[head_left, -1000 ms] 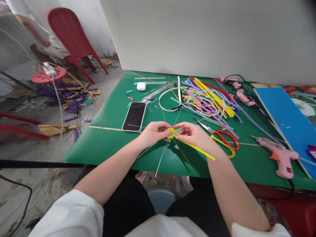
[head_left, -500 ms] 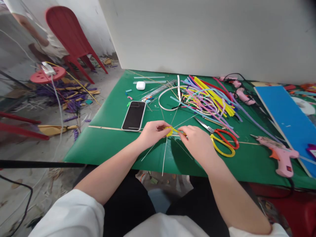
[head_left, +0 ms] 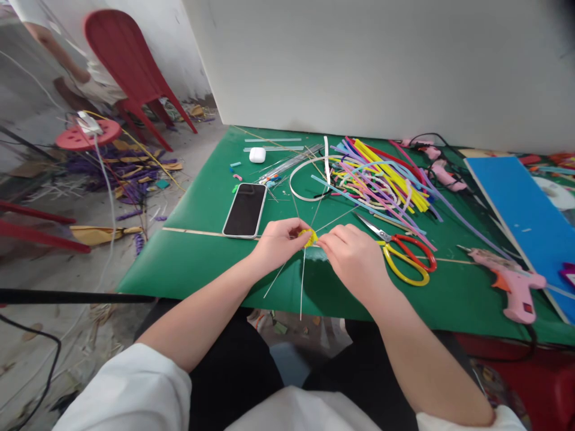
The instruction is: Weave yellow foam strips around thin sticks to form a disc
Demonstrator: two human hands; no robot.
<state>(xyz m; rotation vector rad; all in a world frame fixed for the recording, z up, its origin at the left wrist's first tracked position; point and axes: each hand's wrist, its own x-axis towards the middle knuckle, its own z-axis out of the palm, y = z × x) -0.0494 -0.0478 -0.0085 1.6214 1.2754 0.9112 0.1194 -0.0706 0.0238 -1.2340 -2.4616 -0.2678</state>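
Between my two hands is a small yellow coil (head_left: 309, 237), apparently pipe cleaner, with thin pale wire spokes (head_left: 301, 287) radiating from it over the green table. My left hand (head_left: 279, 242) pinches the coil from the left, thumb on top. Close against its right side, my right hand (head_left: 354, 254) has its fingertips pressed together on the yellow strand, which mostly hides behind the fingers. A short yellow end shows past the knuckles, near the scissors (head_left: 406, 257), which lie partly open with one red and one yellow handle.
A phone (head_left: 245, 209) and a white earbud case (head_left: 257, 155) lie left. Behind the hands sit piled colourful pipe cleaners (head_left: 377, 173) and a white hoop (head_left: 291, 182). At right are a pink glue gun (head_left: 510, 278) and a blue board (head_left: 516, 203). Another person sits beyond a red chair (head_left: 121, 54).
My right hand has shifted slightly left, its fingertips closer to the coil, and the yellow strand between the hands shows less. The spokes have turned a little.
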